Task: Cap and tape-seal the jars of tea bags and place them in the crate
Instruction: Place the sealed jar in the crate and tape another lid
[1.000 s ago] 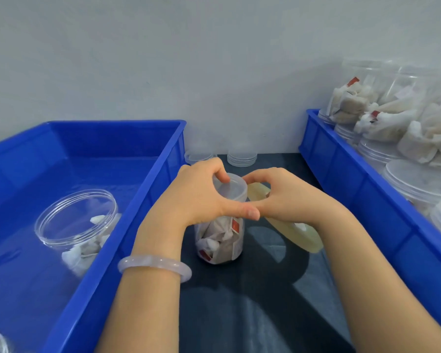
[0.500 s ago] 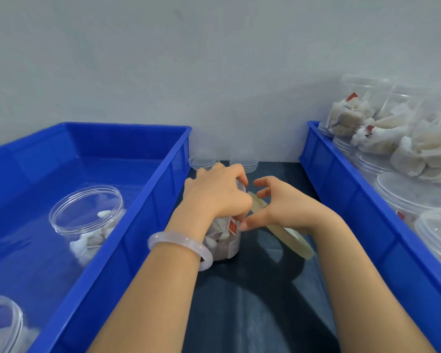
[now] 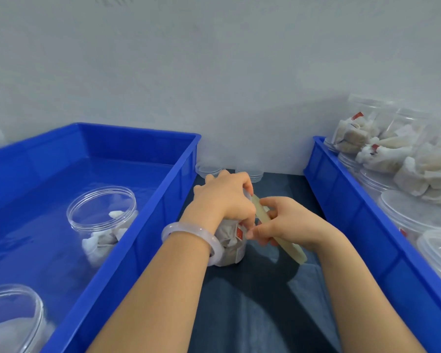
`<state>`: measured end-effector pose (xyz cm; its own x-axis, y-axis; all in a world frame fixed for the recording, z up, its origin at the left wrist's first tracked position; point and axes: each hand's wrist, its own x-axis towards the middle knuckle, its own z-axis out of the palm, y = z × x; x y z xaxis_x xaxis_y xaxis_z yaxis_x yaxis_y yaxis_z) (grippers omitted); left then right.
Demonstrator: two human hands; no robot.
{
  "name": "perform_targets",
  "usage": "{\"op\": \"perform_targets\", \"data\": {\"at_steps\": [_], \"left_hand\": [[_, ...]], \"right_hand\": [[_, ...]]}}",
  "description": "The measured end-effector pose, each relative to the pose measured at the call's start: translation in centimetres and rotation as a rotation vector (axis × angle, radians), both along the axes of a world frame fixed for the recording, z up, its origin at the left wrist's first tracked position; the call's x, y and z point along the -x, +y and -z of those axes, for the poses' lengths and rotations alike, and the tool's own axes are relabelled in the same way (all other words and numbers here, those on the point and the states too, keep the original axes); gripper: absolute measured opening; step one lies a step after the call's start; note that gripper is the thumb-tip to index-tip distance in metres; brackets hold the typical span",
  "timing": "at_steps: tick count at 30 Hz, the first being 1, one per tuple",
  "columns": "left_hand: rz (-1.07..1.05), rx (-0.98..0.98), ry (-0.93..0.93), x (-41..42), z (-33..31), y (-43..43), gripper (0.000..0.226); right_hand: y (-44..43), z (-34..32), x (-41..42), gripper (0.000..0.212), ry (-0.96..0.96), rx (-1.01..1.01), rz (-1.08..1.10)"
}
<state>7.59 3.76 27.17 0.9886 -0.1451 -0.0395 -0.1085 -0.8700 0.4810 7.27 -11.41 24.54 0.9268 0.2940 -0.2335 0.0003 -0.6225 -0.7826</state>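
Note:
A small clear jar of tea bags (image 3: 231,247) stands on the dark mat between two blue crates. My left hand (image 3: 225,200) curls over its top and grips the lid, hiding most of it. My right hand (image 3: 288,222) holds a yellowish roll of tape (image 3: 290,249) right beside the jar, its fingertips touching the jar's side near a red label. The left blue crate (image 3: 143,240) holds a capped jar (image 3: 102,220) lying in it and another jar (image 3: 10,319) at the bottom left corner.
The right blue crate (image 3: 354,225) is packed with several jars of tea bags (image 3: 382,146) and clear lids (image 3: 415,212). Spare clear lids (image 3: 209,169) sit by the wall behind my hands. The dark mat (image 3: 262,314) runs toward me between the crates.
My left hand moved from the jar's side up over its lid. My right hand took hold of the tape roll and brought it against the jar. The camera tilted up slightly.

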Motion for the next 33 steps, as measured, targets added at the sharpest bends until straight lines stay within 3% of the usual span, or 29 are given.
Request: {"op": "perform_targets", "data": {"at_steps": [6, 10, 12, 15, 20, 33], "left_hand": [[-0.017, -0.043, -0.053, -0.4, 0.5, -0.4, 0.045], [-0.006, -0.039, -0.114, -0.4, 0.9, -0.2, 0.038], [0.008, -0.044, -0.146, -0.4, 1.2, 0.1, 0.04], [0.071, -0.05, -0.216, -0.1, 1.6, 0.9, 0.059], [0.096, -0.01, -0.251, 0.4, 2.0, 1.9, 0.081], [0.13, 0.064, -0.273, 0.7, 2.2, 2.3, 0.064]], "right_hand": [[0.5, 0.5, -0.3, 0.041, 0.008, 0.092, 0.073], [0.6, 0.7, -0.4, 0.035, -0.107, 0.094, 0.066], [0.3, 0.4, -0.3, 0.04, -0.154, 0.065, 0.019], [-0.6, 0.0, 0.0, 0.066, -0.122, -0.015, -0.064], [-1.3, 0.0, 0.2, 0.07, -0.251, 0.02, -0.092], [-1.2, 0.9, -1.1, 0.067, -0.343, -0.036, -0.075]]}}
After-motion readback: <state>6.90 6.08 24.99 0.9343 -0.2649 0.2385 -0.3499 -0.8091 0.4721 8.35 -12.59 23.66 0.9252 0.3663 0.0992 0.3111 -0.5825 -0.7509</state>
